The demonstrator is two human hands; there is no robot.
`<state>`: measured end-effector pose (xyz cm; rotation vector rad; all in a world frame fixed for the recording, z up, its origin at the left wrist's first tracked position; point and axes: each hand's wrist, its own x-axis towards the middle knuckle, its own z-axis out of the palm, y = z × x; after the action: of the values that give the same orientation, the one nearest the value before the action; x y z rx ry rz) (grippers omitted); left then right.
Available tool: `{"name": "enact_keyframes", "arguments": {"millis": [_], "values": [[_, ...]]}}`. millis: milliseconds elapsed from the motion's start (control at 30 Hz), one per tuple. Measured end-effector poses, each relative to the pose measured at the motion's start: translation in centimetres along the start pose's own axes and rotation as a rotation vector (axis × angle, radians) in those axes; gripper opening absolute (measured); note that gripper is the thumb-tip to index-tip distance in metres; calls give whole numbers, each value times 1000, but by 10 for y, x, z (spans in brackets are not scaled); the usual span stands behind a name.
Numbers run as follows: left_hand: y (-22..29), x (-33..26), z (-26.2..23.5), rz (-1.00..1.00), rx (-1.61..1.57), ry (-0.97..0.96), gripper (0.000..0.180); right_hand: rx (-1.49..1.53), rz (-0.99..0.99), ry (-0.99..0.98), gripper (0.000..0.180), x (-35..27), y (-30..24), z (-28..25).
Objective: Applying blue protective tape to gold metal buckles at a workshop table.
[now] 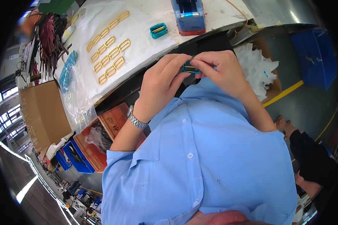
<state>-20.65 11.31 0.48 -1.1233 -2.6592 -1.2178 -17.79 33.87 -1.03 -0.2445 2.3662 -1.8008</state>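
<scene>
Between my two hands is a small gold slide buckle with a teal covering round its frame point(191, 67). My left hand point(163, 77), with a metal watch on its wrist, pinches the buckle's left end. The fingers and thumb of my right hand point(223, 69) close on its right end and partly hide it. A similar teal-covered buckle point(158, 30) lies on the table point(146, 13) beyond my hands. To its left, several bare gold buckles point(109, 48) lie in slanting rows on the white surface.
A blue tape dispenser point(189, 17) stands at the table's edge. Clear plastic with a blue bundle point(68, 71) hangs at the left, above an open cardboard box point(45, 112) and red bins point(90, 146). White sheeting point(255, 71) fills a box at right. Another person point(311, 161) is at far right.
</scene>
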Motion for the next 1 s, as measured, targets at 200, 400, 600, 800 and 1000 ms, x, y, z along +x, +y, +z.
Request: {"name": "enact_keyframes", "arguments": {"millis": [200, 400, 600, 800, 1000], "values": [[-6, 2, -17, 143, 156, 32, 40, 287, 103, 23, 22, 12, 4, 15], [-48, 27, -43, 65, 276, 235, 34, 483, 197, -132, 31, 17, 14, 14], [-81, 51, -37, 34, 347, 256, 26, 469, 218, -168, 28, 16, 24, 19], [-87, 48, -36, -67, 328, 179, 32, 462, 229, -103, 24, 9, 14, 13], [-83, 30, -85, -82, 419, 285, 21, 334, -10, 303, 21, 4, -27, -18]]}}
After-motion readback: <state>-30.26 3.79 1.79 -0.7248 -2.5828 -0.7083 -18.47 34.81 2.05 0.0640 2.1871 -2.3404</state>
